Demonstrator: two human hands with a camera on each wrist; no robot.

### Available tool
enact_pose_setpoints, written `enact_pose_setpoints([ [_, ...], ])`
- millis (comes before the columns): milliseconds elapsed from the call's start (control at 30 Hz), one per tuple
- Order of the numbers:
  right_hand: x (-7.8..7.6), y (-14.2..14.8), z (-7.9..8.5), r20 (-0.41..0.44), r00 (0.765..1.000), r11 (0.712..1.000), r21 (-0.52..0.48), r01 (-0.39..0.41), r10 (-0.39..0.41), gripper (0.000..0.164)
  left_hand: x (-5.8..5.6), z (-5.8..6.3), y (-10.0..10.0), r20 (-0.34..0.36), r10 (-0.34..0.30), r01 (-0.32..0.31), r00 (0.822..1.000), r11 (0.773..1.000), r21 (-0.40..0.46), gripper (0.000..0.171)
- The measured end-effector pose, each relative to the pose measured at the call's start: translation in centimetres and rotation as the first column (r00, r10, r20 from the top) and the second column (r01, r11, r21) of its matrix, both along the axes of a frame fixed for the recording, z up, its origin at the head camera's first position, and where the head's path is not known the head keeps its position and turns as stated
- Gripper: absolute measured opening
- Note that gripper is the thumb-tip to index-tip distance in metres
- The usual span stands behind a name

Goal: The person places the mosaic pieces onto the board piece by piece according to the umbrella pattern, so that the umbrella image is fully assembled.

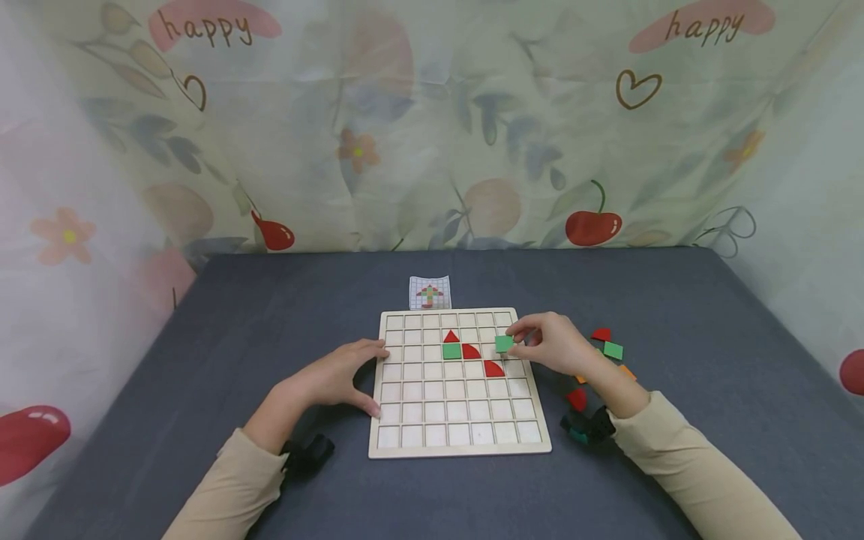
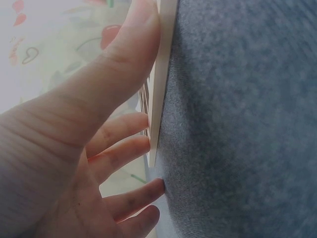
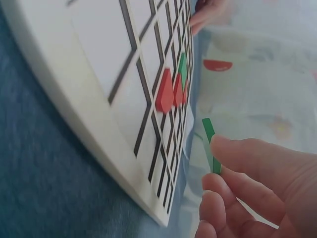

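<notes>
A white gridded board (image 1: 435,412) with a pale wooden frame lies on the table. My left hand (image 1: 340,375) rests along its left edge, thumb and fingertips spread and touching the frame. Between thumb and fingers, my right hand (image 1: 555,343) pinches a green square tile (image 1: 503,344) over the board's right side; in the right wrist view the tile (image 3: 212,146) appears edge-on, raised off the grid. On the board sit a red triangle (image 1: 451,337), a green square (image 1: 451,351) right below it, a red quarter-circle piece (image 1: 470,351) beside that, and another red quarter-circle (image 1: 494,368) lower right.
A small card (image 1: 430,293) with a printed colored pattern lies behind the board. Right of the board, partly behind the right forearm, are loose pieces: a red one (image 1: 601,334), a green tile (image 1: 613,350), an orange one (image 1: 628,373) and another red one (image 1: 577,399).
</notes>
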State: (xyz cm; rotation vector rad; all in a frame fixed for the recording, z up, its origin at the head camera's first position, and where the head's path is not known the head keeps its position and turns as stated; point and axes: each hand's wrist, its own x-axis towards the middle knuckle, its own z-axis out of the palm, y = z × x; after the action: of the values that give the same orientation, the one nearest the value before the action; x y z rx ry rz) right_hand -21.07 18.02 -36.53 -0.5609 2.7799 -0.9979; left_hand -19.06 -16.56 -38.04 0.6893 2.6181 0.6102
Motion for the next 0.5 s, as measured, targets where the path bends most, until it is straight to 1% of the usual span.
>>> enact_pose_setpoints([
  [233, 0.4, -1.0, -0.2, 0.024, 0.999, 0.999, -0.016, -0.036, 0.036, 0.027, 0.0, 0.0, -0.1, -0.01, -0.008, 0.008, 1.0, 1.0, -0.003, 0.092],
  [500, 0.6, -1.9, -0.4, 0.034, 0.997, 0.998, -0.007, -0.065, 0.065, 0.027, 0.0, 0.0, -0.1, -0.013, -0.011, 0.011, 1.0, 1.0, -0.004, 0.092],
])
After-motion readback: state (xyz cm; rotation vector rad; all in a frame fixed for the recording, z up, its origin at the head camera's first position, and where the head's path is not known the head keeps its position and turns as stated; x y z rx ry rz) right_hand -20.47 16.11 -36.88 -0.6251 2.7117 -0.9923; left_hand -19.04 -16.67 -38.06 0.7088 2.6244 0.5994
